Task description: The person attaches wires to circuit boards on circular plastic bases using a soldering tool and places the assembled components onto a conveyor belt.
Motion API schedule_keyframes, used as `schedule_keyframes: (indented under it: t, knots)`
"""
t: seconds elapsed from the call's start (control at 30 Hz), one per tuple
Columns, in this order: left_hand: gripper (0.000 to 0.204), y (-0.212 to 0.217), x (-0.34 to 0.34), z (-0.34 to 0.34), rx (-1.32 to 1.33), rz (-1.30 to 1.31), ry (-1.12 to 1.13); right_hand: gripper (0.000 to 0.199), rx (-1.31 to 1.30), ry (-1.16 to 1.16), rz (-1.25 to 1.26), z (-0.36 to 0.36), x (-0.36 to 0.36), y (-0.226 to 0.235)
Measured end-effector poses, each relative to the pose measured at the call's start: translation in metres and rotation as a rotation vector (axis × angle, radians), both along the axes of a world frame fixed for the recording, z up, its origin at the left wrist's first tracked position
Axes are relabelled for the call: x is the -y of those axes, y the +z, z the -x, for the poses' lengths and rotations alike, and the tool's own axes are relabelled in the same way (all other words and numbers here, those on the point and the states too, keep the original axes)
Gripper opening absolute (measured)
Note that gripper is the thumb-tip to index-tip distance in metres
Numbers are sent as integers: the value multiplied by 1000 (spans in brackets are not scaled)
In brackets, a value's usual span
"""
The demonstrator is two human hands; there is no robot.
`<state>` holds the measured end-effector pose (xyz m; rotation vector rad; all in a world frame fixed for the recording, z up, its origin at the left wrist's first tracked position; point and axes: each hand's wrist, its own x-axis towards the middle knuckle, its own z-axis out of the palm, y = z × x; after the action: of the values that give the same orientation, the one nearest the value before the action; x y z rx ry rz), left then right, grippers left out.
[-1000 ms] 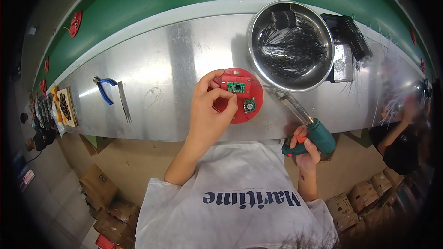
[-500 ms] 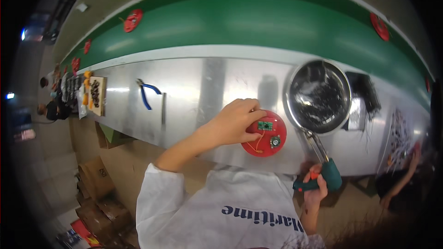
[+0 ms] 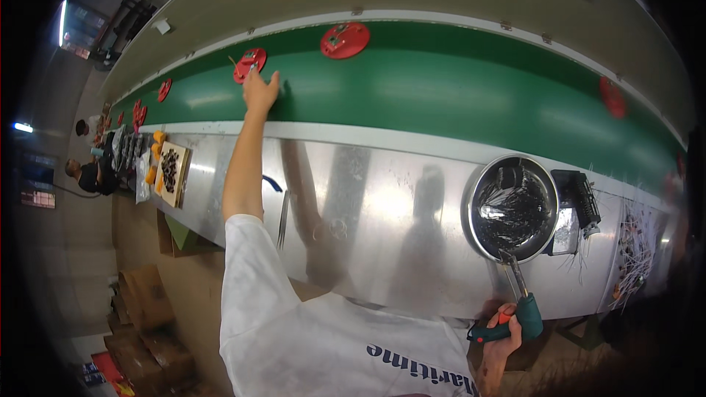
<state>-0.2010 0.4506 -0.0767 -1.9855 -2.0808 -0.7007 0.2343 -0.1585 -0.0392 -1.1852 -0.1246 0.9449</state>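
Note:
My left hand [image 3: 260, 92] reaches out over the green belt. Its thumb stands apart, and its fingertips are at the near edge of a round red disc [image 3: 248, 57] that carries small parts and a yellow wire. Whether they touch it I cannot tell. Another red disc [image 3: 345, 40] lies on the belt to the right of this hand. At the near bench edge, my right hand [image 3: 504, 331] is wrapped round a dark green pistol-grip tool [image 3: 529, 315] with a red trigger. Its metal front end points at a round metal pan [image 3: 472, 213] with dark residue inside.
Blue-handled pliers [image 3: 273, 183] lie partly behind my left arm, near metal tweezers [image 3: 284, 217]. A tray of small dark parts [image 3: 171, 174] stands at left. Right of the pan are a black holder [image 3: 579, 198] and loose white wires [image 3: 631, 250]. Other people [image 3: 92, 175] are at far left.
My left hand has left the red disc it held over the bench and now reaches far left across the belt. An extra disc shows on the belt. My right hand still grips the tool.

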Motion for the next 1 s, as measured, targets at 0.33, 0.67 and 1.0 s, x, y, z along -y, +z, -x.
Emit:
schedule_keyframes:
  t: [0.33, 0.67, 1.0]
  knots:
    - [70, 26, -24, -25, -71, 314, 115, 24, 8, -115, 26, 3, 4, -3]
    - [48, 36, 9, -86, -128, -139, -397, 26, -56, -70, 32, 3, -5, 4]
    - [69, 10, -50, 23, 86, 267, -100, 28, -83, -81, -38, 3, 5, -1]
